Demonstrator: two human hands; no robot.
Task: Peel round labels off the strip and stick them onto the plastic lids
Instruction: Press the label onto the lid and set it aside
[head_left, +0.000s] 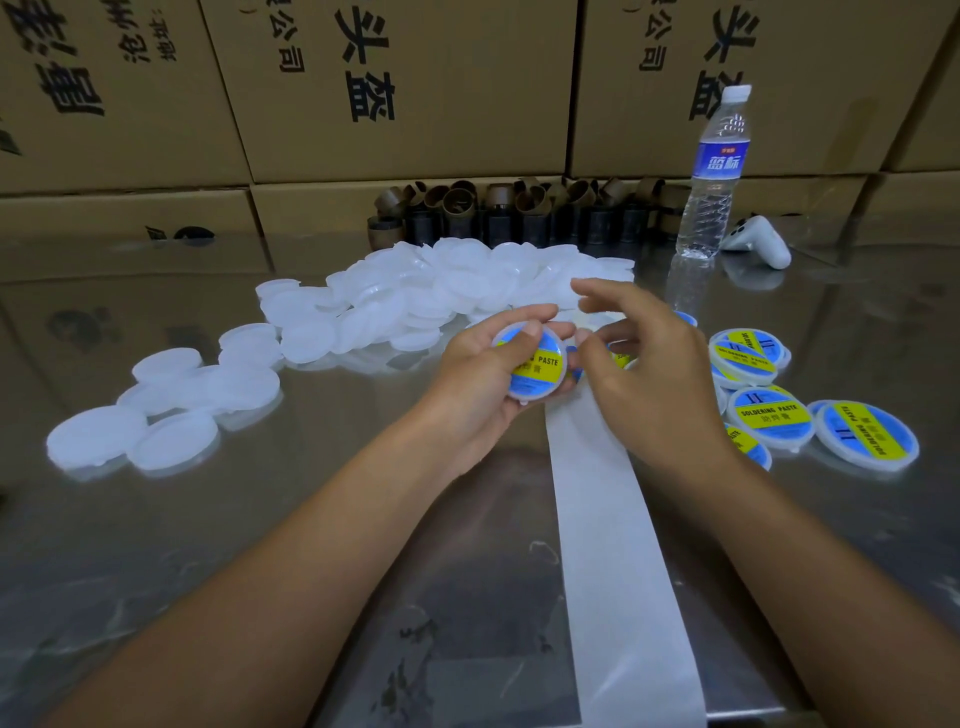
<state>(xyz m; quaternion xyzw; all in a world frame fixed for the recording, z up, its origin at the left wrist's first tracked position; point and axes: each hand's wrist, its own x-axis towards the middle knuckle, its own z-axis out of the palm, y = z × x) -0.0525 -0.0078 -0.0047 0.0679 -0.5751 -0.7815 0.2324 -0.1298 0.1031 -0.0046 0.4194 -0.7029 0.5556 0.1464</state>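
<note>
Pressing-down looked to be the step in hand. The left hand (478, 384) gripped a round white plastic lid (535, 364) just above the shiny steel worktop (311, 519), fingers curled under its rim and the thumb laid across the blue-and-yellow round label on its face. The right hand (639, 374) hovered just beside the lid, fingers loosely spread and holding nothing that showed, its thumb tip close to the lid's edge.

Under both hands ran the long white backing strip (602, 499), bare along the stretch nearest the person; whether labels remained on it beneath the hands was mostly hidden. The heap of blank translucent white lids (415, 296) lay beyond and to the left, and the finished labelled lids (774, 415) lay to the right.

By my reading this lid was nearly done. The next move called for a last smoothing rub, setting it among the finished labelled lids, then taking a blank one and lifting a fresh label's edge cleanly, without creasing it.
</note>
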